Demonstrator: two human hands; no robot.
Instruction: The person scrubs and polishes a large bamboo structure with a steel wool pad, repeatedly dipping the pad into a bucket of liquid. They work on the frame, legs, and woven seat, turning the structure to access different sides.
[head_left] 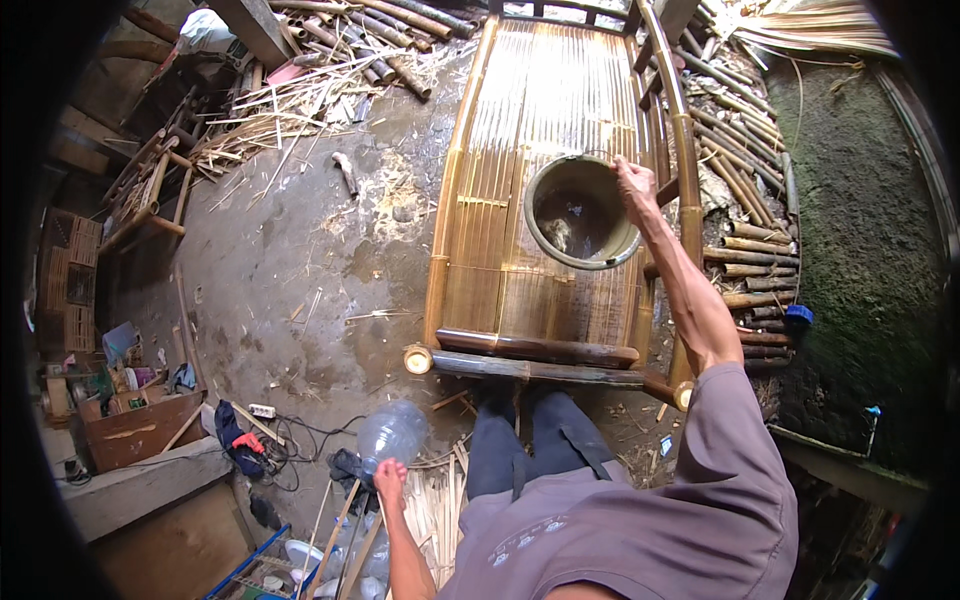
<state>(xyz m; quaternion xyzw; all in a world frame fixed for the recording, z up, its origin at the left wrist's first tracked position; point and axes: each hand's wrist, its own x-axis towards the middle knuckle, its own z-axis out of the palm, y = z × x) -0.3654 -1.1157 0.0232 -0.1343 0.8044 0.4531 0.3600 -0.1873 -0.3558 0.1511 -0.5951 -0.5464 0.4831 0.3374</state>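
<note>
My right hand (635, 187) is closed on the upper right edge of a dark round bucket (590, 263), near its rim; whether it grips the rim or a handle I cannot tell. Murky water seems to lie in the bucket's bottom. The bucket is over the slatted seat of a bamboo bench (490, 230), whose slats look wet and shiny. Low on my left side, my left hand (390, 478) is closed around the neck of a large clear plastic bottle (393, 432), its body pointing away from me.
Bamboo poles (745, 180) are stacked along the bench's right side. Strips and offcuts (270, 140) litter the far left floor. A power strip (262, 411) with tangled cables and a wooden box (140, 430) of odds and ends are at lower left. A mossy wall (860, 220) rises at right.
</note>
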